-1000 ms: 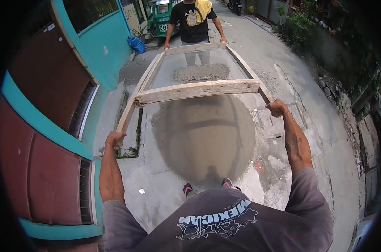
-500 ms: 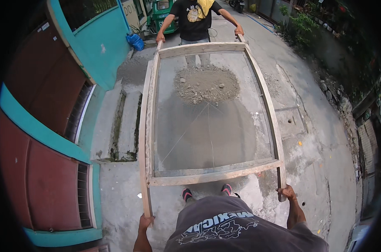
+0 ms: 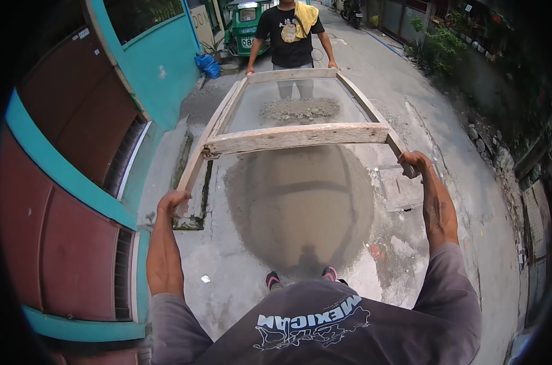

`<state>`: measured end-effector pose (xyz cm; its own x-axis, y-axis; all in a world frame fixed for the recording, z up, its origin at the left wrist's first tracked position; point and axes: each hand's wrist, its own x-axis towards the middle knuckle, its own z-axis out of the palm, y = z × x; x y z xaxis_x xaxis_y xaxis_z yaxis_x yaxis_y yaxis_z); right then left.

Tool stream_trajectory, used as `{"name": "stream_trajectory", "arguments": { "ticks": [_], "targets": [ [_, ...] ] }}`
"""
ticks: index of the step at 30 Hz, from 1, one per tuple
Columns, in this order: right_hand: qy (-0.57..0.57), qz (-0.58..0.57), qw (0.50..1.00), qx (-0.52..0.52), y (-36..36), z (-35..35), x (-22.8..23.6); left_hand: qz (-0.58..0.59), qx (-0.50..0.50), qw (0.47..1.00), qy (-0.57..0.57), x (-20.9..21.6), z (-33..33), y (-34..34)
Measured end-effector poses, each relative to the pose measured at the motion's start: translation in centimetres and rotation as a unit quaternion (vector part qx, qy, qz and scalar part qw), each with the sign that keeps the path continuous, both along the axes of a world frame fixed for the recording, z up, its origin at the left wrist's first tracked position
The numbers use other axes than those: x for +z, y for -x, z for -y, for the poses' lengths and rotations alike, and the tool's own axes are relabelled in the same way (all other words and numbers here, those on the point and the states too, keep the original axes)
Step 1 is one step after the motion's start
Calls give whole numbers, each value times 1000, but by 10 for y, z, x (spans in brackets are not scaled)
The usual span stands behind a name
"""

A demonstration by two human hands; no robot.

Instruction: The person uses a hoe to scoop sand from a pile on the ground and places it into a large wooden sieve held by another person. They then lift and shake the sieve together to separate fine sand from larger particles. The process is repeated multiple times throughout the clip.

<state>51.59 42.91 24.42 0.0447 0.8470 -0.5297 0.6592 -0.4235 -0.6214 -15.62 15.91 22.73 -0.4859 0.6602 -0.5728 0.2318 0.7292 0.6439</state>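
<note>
A large wooden-framed screen sieve [image 3: 300, 139] with fine mesh is held off the ground between me and a co-worker. My left hand [image 3: 174, 202] is closed round the left handle end of its frame. Around the right handle end, my right hand [image 3: 414, 161] is closed too. Both arms reach forward. A heap of sand and pebbles [image 3: 300, 109] lies on the mesh toward the far end. The co-worker [image 3: 291, 36], in a black shirt with a yellow cloth on the shoulder, grips the far end with both hands. Below, a wide round bed of fine sand [image 3: 300, 213] covers the concrete.
Concrete steps [image 3: 187, 176] and a teal wall [image 3: 157, 67] with brown doors stand on the left. Behind the co-worker are a green vehicle [image 3: 246, 27] and a blue bag [image 3: 208, 65]. Plants and rubble [image 3: 482, 140] line the right side. My feet are at the sand's near edge.
The sieve has shifted away from me, and my arms have stretched forward with it. Its near bar no longer covers the sand on the ground. Both hands have kept their hold.
</note>
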Motion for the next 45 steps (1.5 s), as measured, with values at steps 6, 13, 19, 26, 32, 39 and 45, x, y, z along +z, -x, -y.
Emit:
{"name": "stream_trajectory", "arguments": {
  "ticks": [6, 13, 19, 26, 32, 39, 45],
  "targets": [
    [-29, -47, 998, -32, -45, 103, -137, -33, 17, 998, -42, -152, 105, -32],
    [-63, -61, 983, -161, -125, 301, -238, 43, 121, 990, -63, -251, 307, -126],
    [-77, -32, 983, -165, -124, 262, -269, 13, 109, 993, 33, -260, 246, -103],
    [-76, 5, 996, 45, 39, 29, -69, -70, 8, 995, -70, -101, 87, 92],
    [-73, 52, 996, 10, -5, 35, -56, -68, 5, 997, -38, -21, 32, -1],
    [-169, 24, 982, -80, -124, 281, -289, -23, 100, 994, -45, -245, 278, -104],
    [-160, 99, 977, -103, -165, 323, -273, 4, 87, 994, 64, -270, 305, -144]
  ]
}}
